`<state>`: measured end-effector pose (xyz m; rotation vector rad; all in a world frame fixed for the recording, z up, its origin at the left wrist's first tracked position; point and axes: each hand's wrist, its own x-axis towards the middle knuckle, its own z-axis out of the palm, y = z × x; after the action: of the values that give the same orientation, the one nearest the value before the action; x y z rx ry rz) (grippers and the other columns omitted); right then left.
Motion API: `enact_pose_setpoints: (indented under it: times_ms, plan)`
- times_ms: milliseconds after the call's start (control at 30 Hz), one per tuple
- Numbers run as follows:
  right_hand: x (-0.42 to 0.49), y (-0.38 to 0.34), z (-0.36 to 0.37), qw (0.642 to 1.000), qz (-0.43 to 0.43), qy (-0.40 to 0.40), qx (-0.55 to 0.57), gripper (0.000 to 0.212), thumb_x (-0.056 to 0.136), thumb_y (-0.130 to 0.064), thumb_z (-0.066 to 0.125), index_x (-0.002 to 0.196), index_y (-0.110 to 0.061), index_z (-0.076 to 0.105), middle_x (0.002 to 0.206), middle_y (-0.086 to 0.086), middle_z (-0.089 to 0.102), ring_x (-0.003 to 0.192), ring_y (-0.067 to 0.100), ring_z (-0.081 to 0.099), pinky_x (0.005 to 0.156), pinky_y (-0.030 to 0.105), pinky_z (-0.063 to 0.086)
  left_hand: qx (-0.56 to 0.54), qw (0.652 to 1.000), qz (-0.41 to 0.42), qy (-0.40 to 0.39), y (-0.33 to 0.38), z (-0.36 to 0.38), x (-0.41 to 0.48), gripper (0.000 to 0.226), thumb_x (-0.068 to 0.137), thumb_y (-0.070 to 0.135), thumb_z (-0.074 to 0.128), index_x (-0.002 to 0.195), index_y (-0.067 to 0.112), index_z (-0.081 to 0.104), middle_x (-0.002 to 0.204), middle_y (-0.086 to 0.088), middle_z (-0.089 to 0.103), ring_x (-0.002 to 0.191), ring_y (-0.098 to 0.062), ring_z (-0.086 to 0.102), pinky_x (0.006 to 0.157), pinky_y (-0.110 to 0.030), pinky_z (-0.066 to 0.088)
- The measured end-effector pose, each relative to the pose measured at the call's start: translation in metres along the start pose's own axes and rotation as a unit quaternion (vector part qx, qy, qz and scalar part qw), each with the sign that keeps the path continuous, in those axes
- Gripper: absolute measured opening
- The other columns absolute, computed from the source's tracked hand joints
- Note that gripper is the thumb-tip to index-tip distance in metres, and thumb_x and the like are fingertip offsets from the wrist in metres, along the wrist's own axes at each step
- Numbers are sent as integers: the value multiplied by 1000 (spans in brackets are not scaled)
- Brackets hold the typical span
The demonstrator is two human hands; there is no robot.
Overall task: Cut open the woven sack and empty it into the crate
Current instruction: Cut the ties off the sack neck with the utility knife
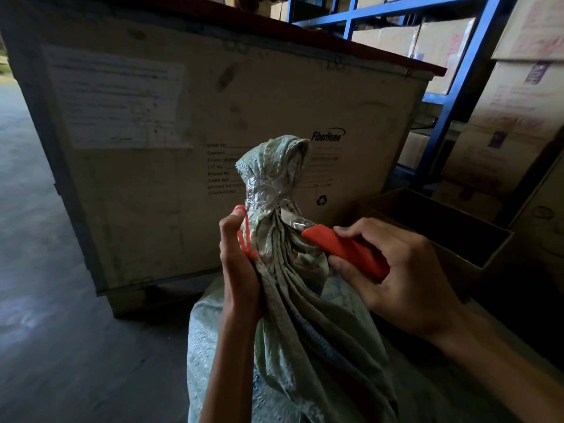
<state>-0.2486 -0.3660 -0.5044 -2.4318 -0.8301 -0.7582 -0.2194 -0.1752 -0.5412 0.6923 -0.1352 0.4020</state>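
A pale green woven sack (305, 346) stands upright in front of me, its neck (268, 190) bunched and wrapped in clear tape. My left hand (239, 270) grips the gathered cloth just under the neck, with a red string (245, 239) running across its fingers. My right hand (396, 276) holds an orange utility knife (345, 250); the blade tip touches the taped neck from the right. An open brown cardboard crate (488, 257) sits low at the right, behind the knife hand.
A large plywood shipping box (213, 117) with printed labels stands right behind the sack. Blue metal shelving (451, 99) and stacked cartons (518, 117) fill the right side. Grey concrete floor (45, 300) lies to the left.
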Motion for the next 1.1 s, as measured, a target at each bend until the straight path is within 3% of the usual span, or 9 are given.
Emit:
enact_pose_setpoints:
  times_ms: [133,233,433,500,567,600,700,767,1100]
  plan:
    - [-1,-4,1,1000,1,11,-4,44,88,-53,62,118,-21,62,114,-12,65,99,1,63,75,25,56,20,999,-18,26,1,0,-4,53,102,29,39,60,26,72,61,7,61,57,-8,59,55,-21,49]
    - [-2,-6,1,1000,1,24,-15,43,88,-52,63,118,-20,62,113,-12,64,98,1,62,75,24,56,-10,998,-18,53,5,6,-7,38,101,25,38,69,22,57,57,8,53,52,-9,51,50,-21,42]
    - [-4,-11,1,998,8,60,-24,37,86,-35,73,117,-15,63,113,-8,64,100,1,60,84,10,48,-55,992,4,115,6,11,-2,35,63,44,57,80,15,48,73,-2,50,59,-16,49,55,-27,37]
    - [-4,-12,2,997,11,67,-22,36,88,-34,73,117,-16,63,113,-7,63,100,2,60,85,8,47,-60,990,25,127,9,20,-6,55,75,45,54,104,0,63,104,-11,69,86,-34,66,75,-42,53]
    - [-4,-14,2,997,16,76,-17,35,89,-35,71,117,-16,62,113,-7,63,101,2,60,85,7,46,-1,992,30,126,9,24,-8,95,78,57,55,147,-7,39,156,-24,39,141,-43,41,119,-59,29]
    - [-4,-15,2,997,20,79,-15,35,89,-36,70,117,-16,62,113,-6,63,101,2,60,85,6,45,33,995,27,88,8,23,-8,102,75,65,61,149,-2,40,158,-22,37,144,-43,38,121,-64,22]
    - [-3,-17,2,996,26,87,-24,37,90,-38,68,118,-14,62,114,-5,63,99,4,60,83,3,44,164,985,23,50,5,16,-6,67,80,65,70,96,0,70,90,-10,71,87,-21,66,84,-52,58]
    - [-3,-18,3,994,25,96,-35,35,90,-37,68,115,-12,63,112,-3,64,98,5,61,84,3,42,200,974,45,95,7,22,-11,53,87,51,72,76,0,70,62,1,65,60,-12,61,58,-29,53]
    - [5,-20,4,991,69,117,4,33,88,-43,69,108,-17,64,105,-7,66,96,3,63,81,21,52,177,956,131,192,1,40,-18,50,84,38,83,64,-6,67,54,-3,63,49,-14,55,51,-31,49]
